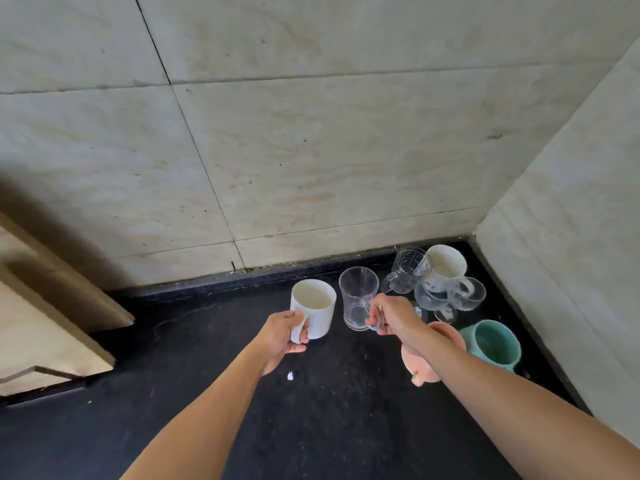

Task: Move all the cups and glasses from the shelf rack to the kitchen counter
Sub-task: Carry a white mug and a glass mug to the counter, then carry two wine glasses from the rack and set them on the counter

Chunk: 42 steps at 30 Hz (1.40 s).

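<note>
— Toward the back edge of the black counter (214, 393), what have you got hold of?

— My left hand (282, 336) is curled around the handle of a white mug (313, 308), fingers closed through the loop. The mug stands upright; whether its base touches the counter I cannot tell. My right hand (391, 315) is pinched closed on the handle of a clear glass mug (358, 297), just beside the white one on its right, also upright.

— And the others?

— In the back right corner, where the two tiled walls (311, 150) meet, a cluster sits: a patterned glass cup (407, 271), a second white mug (446, 266) (it has some print on its side, too small to read), and a few small clear glass cups (467, 294) pressed in front of them. Nearer the right edge stands a teal mug (493, 342), and a pink mug (436, 355) sits just beside it, partly hidden under my right forearm.

— Anything else on the counter?

— A small white scrap (290, 376) lies below my left hand. A wooden panel (52, 327) juts in over the left edge.
</note>
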Tool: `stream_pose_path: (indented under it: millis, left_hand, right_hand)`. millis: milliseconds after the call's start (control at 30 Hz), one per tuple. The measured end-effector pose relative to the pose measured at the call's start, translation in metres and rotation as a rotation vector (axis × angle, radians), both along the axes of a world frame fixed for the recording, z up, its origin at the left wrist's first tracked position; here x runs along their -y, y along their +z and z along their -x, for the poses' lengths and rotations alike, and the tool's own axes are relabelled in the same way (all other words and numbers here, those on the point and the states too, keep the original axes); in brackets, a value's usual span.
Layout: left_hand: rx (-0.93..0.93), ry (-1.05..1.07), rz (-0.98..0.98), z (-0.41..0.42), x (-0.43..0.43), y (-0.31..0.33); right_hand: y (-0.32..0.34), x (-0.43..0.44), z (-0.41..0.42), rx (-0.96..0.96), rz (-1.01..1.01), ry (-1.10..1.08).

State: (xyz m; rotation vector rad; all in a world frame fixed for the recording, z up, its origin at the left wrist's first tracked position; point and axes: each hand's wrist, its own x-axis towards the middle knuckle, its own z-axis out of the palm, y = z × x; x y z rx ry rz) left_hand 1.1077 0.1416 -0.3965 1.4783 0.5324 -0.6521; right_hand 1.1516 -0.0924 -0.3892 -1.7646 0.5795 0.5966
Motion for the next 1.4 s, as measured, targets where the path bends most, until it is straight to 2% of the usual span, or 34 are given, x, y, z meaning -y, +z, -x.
stream_pose_path:
  millis: [267,500,767,900,1067,1200,1400]
  left_hand:
    - [0.013,0.002,-0.001,-0.035,-0.005,-0.021]
    - [0.044,-0.016,-0.152,-0.046,-0.008,-0.027]
    - [0.105,-0.108,-0.543,-0.015,-0.008,-0.002]
    - [0.142,-0.109,-0.693,0.031,-0.006,0.03]
    - [0.156,-0.078,-0.842,0.12,0.001,0.064]
    - [0.101,0.003,-0.941,0.212,0.01,0.08]
    - [-0.047,0.149,-1.104,0.369,0.009,0.104]
  right_hand:
    - [-0.021,-0.002,-0.034,0.022,0.011,-0.012]
    - [-0.023,-0.005,-0.038,0.105,0.024,0.038]
    - [0.007,0.005,-0.012,0.317,0.442,0.373]
    - [0.033,0.014,0.015,0.394,0.548,0.575]
    - [0.062,0.005,0.057,0.477,0.559,0.903]
    - [0.078,-0.021,0.105,0.592,0.547,1.216]
    - [0.098,-0.09,0.208,0.841,0.488,1.565]
